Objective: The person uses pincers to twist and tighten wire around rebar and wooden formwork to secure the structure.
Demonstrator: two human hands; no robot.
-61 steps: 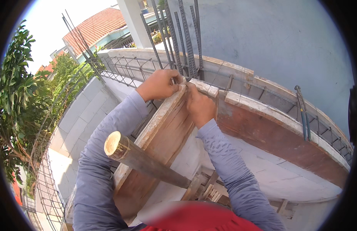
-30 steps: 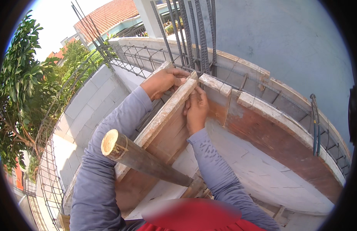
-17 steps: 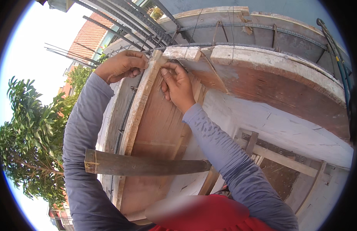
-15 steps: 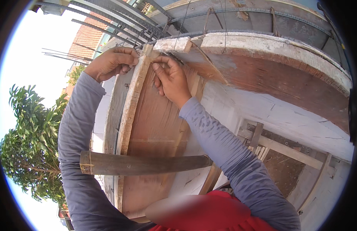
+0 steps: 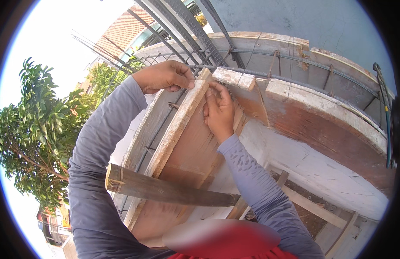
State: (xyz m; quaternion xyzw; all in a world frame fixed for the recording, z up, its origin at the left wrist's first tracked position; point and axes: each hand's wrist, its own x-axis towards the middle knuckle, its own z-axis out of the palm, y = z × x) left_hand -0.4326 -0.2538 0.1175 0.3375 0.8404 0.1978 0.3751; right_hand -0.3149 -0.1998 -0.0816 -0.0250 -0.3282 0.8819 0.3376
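Observation:
Both my hands meet at the upper end of a rough, pale wooden batten (image 5: 182,123) that edges a reddish-brown plywood panel (image 5: 193,146). My left hand (image 5: 167,77) comes over from the outer side, its thumb and finger pinched together at the batten's top. On the inner side, my right hand (image 5: 220,110) has its fingers curled, with the index fingertip reaching behind the batten's end. Whatever the fingertips hold is too small or hidden to make out. A short whitish block of wood (image 5: 233,79) sits just right of the hands.
Thick ribbed steel bars (image 5: 195,36) rise beyond my hands. A round pole (image 5: 174,190) juts across below the panel. The curved formwork edge (image 5: 325,105) runs right, where pliers (image 5: 387,125) hang. Wooden braces (image 5: 314,207) lie lower right; a tree (image 5: 36,138) stands left.
The view has shifted, so the panel, batten and hands appear farther right and lower. Pliers now show at the right. My hands stay at the batten's end; the right fingers reach further behind it.

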